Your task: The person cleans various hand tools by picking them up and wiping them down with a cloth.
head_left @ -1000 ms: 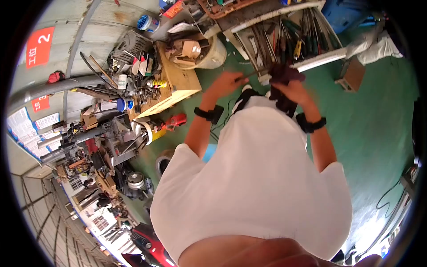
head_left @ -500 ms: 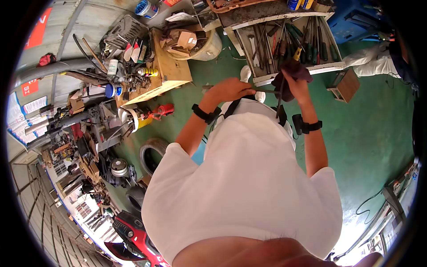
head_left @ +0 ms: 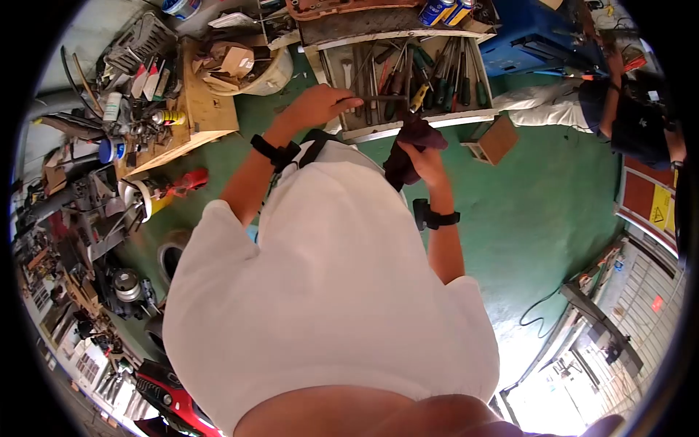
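Over the near left part of an open drawer, my left hand is closed on a thin dark tool that points right. My right hand grips a dark maroon cloth just in front of the drawer's edge. The tool's far end lies above the cloth; whether they touch I cannot tell. Inside the drawer are several screwdrivers and a wrench.
A wooden box and a round bin stand left of the drawer. Right of it are a small wooden stool, a blue container and another person. Two blue cans sit above the drawer.
The view has swung to the right, bringing more of the other person into sight. Both hands are nearer the drawer, and the tool has come away from its place beside the cloth to above it.
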Demonstrator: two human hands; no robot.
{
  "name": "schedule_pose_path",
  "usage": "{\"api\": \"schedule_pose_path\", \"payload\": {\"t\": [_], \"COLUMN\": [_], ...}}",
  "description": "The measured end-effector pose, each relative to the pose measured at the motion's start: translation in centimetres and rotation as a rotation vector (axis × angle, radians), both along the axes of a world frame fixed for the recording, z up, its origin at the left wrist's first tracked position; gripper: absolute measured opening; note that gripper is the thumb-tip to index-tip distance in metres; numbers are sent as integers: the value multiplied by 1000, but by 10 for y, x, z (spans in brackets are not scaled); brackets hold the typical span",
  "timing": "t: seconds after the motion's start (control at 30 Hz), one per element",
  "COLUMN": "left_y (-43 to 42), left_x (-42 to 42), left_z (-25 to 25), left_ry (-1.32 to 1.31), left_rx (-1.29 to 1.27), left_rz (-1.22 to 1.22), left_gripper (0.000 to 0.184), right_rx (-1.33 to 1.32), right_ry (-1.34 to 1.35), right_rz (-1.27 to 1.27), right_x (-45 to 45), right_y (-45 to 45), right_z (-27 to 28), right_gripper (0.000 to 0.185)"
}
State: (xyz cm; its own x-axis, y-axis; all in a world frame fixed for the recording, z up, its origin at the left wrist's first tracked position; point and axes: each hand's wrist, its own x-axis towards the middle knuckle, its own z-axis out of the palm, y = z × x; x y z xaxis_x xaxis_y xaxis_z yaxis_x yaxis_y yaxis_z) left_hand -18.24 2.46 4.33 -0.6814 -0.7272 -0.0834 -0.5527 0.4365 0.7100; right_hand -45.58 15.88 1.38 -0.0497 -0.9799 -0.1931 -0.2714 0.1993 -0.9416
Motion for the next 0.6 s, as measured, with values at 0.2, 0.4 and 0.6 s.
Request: {"api": "schedule_pose_path", "payload": {"t": [0.2, 0.4, 0.6], "left_y": [-14, -23, -65], "left_x": [-22, -37, -39], "left_z": [-13, -49, -96], "left_ry": [72, 91, 111], "left_rx": [227, 321, 425], "left_rz": [-92, -197, -225], "left_gripper": [44, 46, 39], "right_rx": [-27, -59, 203], "right_ry": [-152, -108, -3], "right_rz": [-204, -339, -276], "right_x": [-15, -19, -21], "right_y": [-9, -14, -35], "right_z": [-20, -22, -15], "right_gripper": [19, 17, 23]}}
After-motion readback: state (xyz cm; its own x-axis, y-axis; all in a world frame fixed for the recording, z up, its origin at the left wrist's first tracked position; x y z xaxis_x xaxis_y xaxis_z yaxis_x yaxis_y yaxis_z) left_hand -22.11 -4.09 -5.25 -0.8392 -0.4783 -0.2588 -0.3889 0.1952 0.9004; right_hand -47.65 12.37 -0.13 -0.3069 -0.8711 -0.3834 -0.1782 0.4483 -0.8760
